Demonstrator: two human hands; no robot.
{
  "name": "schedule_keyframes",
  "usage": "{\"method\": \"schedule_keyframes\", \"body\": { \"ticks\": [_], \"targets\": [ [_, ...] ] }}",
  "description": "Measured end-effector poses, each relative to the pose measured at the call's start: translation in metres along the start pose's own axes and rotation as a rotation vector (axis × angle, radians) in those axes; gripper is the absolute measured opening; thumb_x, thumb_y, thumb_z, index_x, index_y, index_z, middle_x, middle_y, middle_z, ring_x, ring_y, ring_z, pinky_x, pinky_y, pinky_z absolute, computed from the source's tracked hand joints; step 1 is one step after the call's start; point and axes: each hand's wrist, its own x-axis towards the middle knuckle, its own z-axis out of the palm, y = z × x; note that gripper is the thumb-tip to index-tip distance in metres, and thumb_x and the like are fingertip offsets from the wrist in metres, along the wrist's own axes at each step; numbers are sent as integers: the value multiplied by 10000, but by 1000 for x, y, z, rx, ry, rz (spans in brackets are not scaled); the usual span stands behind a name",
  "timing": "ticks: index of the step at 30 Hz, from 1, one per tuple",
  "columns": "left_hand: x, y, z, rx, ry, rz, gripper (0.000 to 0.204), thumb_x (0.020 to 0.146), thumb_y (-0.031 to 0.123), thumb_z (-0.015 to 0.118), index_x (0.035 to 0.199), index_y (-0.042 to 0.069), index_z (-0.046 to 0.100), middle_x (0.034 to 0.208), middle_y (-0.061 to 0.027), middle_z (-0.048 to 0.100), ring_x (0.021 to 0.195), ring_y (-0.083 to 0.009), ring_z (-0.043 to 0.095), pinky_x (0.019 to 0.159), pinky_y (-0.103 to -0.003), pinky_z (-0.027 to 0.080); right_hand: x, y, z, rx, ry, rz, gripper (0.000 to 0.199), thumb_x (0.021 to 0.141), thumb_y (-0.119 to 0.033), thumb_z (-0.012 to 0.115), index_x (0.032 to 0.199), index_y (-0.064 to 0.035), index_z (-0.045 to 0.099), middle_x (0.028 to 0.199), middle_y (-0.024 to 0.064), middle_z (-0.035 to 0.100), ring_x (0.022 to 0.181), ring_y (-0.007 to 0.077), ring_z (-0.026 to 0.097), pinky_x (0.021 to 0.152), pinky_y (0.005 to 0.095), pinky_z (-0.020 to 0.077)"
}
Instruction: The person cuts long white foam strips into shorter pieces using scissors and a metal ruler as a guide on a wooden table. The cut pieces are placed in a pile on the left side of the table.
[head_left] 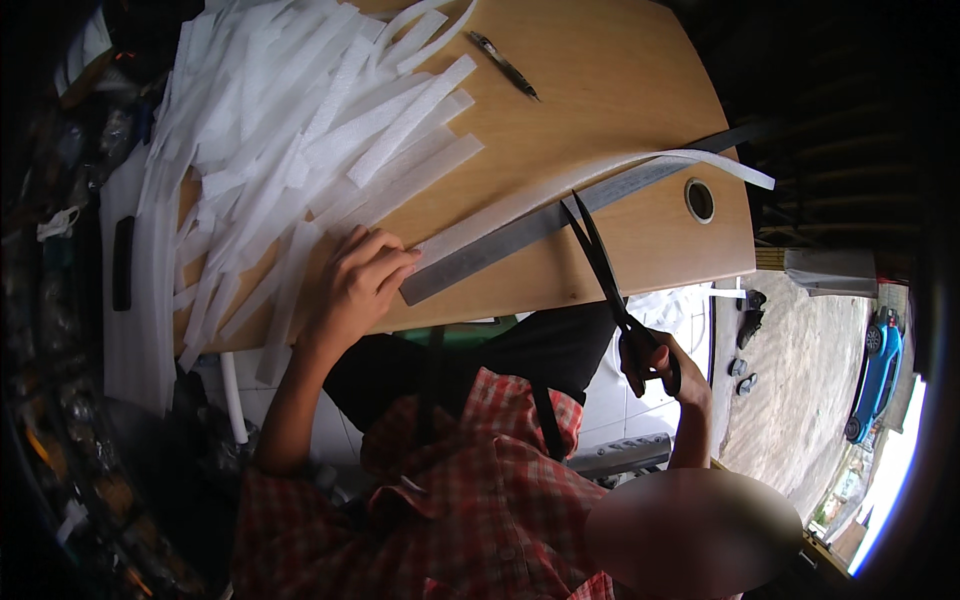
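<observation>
My right hand (662, 366) grips black scissors (604, 262) by the handles. Their slightly parted blades point away from me, with the tips over a long grey metal ruler (490, 262). A narrow white foam strip (520, 205) runs along the ruler's far side, and its far right end curls over the ruler. At the strip's near left end, my left hand (368, 272) has its fingers bent and pinched together on it. Just beyond that hand lies a big loose pile of white foam strips (290, 120).
The wooden table (600, 90) carries a pen (505, 66) at the back and a round cable hole (699, 201) at the right. Some strips hang over its left and near edges. Dark clutter fills the far left. Shoes (750, 318) sit on the floor at right.
</observation>
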Motion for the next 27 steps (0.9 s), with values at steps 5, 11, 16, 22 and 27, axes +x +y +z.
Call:
{"method": "schedule_keyframes", "body": {
  "ticks": [5,11,16,22,27],
  "targets": [
    [-10,-4,-4,44,8,-4,185,805,-27,740,981,24,719,915,-100,597,886,-298,589,765,-410,483,2,-5,-5,-4,19,-32,846,795,-817,607,918,19,572,738,41,557,562,111,561,526,266,438],
    [4,7,-7,140,-13,62,102,832,47,728,904,16,663,985,-77,592,913,-296,582,810,-427,487,0,-9,-2,-109,35,-32,877,760,-876,559,857,-4,572,668,25,543,555,112,566,520,273,437],
    [38,2,13,131,-72,153,114,841,57,717,849,14,612,990,-92,589,905,-313,587,816,-424,484,3,-12,0,-134,33,3,883,737,-887,571,837,-10,555,638,6,509,517,93,535,484,246,404],
    [44,-9,28,-41,-92,160,240,862,31,674,1098,70,696,951,-81,566,887,-291,609,798,-423,510,12,-22,-11,-249,44,17,914,772,-880,531,890,24,588,649,20,521,532,112,553,486,259,427],
    [37,-5,27,26,-141,123,431,842,32,691,1238,201,713,929,-54,573,892,-249,623,804,-397,528,19,-27,-15,-305,48,-3,908,838,-843,497,938,53,603,612,27,539,547,128,592,501,272,455]
  ]
}}
